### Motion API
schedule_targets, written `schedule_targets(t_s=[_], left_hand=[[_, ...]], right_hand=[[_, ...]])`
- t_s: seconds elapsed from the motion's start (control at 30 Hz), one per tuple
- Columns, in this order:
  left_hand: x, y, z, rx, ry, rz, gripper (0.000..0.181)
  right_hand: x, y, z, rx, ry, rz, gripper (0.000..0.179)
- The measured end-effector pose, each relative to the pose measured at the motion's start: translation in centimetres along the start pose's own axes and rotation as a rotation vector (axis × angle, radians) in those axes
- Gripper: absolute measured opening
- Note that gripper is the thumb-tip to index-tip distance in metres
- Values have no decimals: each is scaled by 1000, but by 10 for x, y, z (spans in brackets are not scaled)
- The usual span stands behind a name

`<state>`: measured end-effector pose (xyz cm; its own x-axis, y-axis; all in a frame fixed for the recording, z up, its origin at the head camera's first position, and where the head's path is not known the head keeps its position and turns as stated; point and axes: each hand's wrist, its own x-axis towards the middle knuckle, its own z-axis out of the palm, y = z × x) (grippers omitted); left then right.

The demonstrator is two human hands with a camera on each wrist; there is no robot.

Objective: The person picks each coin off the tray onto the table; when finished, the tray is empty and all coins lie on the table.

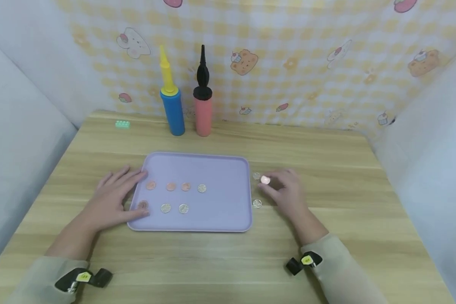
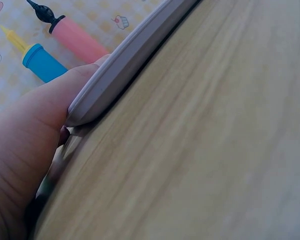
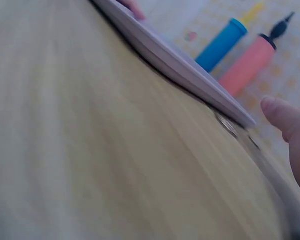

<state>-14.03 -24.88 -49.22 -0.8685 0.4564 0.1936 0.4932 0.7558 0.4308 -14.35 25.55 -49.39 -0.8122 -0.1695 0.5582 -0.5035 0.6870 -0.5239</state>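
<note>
A lavender tray point(image 1: 220, 169) lies on the table with several copper-coloured coins point(image 1: 170, 186) and silver-coloured coins point(image 1: 183, 208) set out in two rough rows. My left hand point(image 1: 112, 200) rests at its left edge, fingers spread, with the thumb and index finger reaching over the rim. Just off the tray's right edge, my right hand point(image 1: 286, 192) pinches a shiny pinkish coin point(image 1: 265, 180) between thumb and index finger. Two silver-coloured coins lie on the table by that edge: a far coin point(image 1: 256, 175) and a near coin point(image 1: 257, 203). The right wrist view shows the thumb point(image 3: 277, 112), not the pinched coin.
Behind the tray stand a blue pump point(image 1: 173, 112) with a yellow top and a pink pump point(image 1: 203, 116) with a black top. A small green toy brick point(image 1: 122, 124) sits at the back left. A patterned cloth point(image 1: 308, 63) hangs behind the wooden table point(image 1: 228, 266).
</note>
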Motion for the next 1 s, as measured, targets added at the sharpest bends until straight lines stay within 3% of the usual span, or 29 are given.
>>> schedule_targets(t_s=[0.3,0.8,1.0], left_hand=[[-1,-1,0,9,-9,-33,108],[-3,1,2,11,-2,-23,106],[-2,1,1,9,4,-17,105]], right_hand=[[7,28,-15,-152,8,141,33],[4,36,-17,-140,-81,251,29],[6,33,-20,-179,-97,249,29]])
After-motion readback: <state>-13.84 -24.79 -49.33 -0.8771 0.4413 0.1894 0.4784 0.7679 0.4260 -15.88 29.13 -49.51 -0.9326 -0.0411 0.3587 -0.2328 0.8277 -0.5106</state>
